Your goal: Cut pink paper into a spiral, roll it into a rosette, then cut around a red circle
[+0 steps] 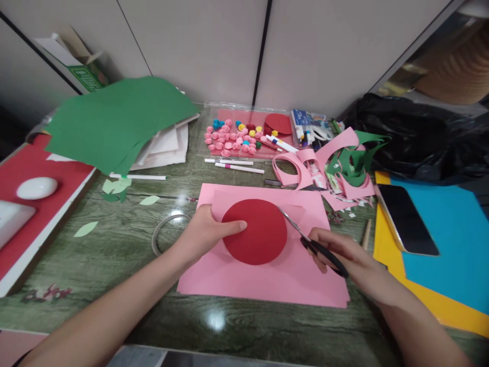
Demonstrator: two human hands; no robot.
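A round red paper disc (254,232) is pinched at its left side by my left hand (212,229). The thumb lies on top and the fingers are hidden underneath. My right hand (340,255) grips a pair of scissors (324,255) with black handles. The metal blades point up and left, their tips at the disc's upper right edge. Whether they touch the paper I cannot tell. Below both hands lies a stack of pink paper sheets (263,285), and a sheet that may be held with the disc shows behind it.
Pink and green paper scraps (290,176) pile up behind my right hand. Small pink paper pieces (225,135) and red circles (278,124) lie at the back. A phone (408,219) rests on blue paper at right. A tape roll (156,239) is beside my left wrist. Green sheets (122,117) stand back left.
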